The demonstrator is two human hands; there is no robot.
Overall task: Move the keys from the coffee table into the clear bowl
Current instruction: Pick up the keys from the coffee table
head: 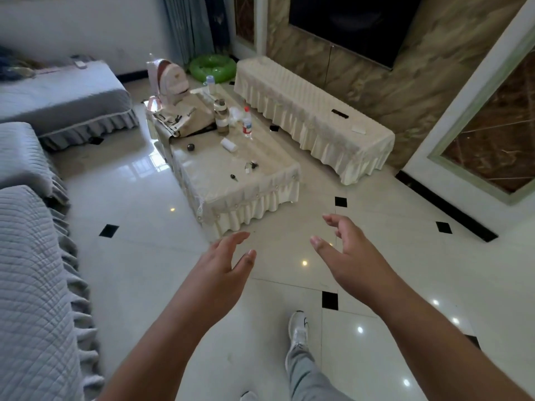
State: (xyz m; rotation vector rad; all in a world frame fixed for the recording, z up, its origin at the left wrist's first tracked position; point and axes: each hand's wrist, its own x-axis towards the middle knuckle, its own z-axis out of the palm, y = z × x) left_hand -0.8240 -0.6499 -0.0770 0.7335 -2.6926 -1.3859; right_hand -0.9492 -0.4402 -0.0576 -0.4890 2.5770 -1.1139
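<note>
The coffee table (pixel 260 186) stands ahead under a cream frilled cloth. A small black key (pixel 234 177) lies near its front edge. Just behind it is a cluster of keys with a tag (pixel 250 166). Something clear, possibly the clear bowl (pixel 236 113), sits farther back beside a red-capped bottle (pixel 247 123); I cannot tell its shape. My left hand (pixel 228 261) and my right hand (pixel 344 256) are held out over the floor, short of the table, fingers spread and holding nothing.
Grey-covered sofas (pixel 31 270) line the left. A long cream-covered cabinet (pixel 312 111) runs along the right wall under a TV. The table's far half carries a backpack (pixel 168 79), a tote bag (pixel 185 117), a jar (pixel 221 117), a dark ball (pixel 190 147) and a white roll (pixel 228 144).
</note>
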